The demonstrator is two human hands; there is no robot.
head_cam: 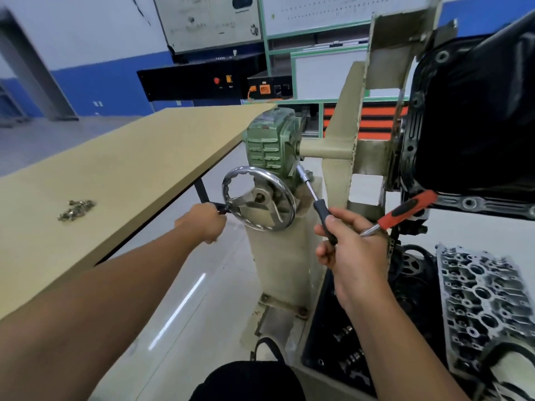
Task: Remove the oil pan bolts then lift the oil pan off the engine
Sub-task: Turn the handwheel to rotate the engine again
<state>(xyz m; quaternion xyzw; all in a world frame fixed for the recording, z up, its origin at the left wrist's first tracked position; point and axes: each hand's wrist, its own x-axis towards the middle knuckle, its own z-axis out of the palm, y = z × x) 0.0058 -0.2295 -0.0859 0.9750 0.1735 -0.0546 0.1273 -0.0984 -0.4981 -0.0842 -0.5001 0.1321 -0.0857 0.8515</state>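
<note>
Two tools — a black-handled driver (314, 198) and a red-handled one (405, 211) — are sitting in the right hand (351, 244), its grip curling round both. The left hand (204, 221) is gripping the handwheel's (259, 198) crank handle. Black oil pan (477, 117) is sitting on the engine at upper right — loose bolts (76, 209) are lying on the worktop (121, 169).

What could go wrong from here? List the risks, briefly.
1. The right hand holds two tools at once, a black-handled socket driver and a red-handled screwdriver; either might slip and drop.
2. The left hand grips the handwheel's crank handle; turning it may tilt the oil pan, which could shift if its bolts, piled on the table, are all out.
</note>
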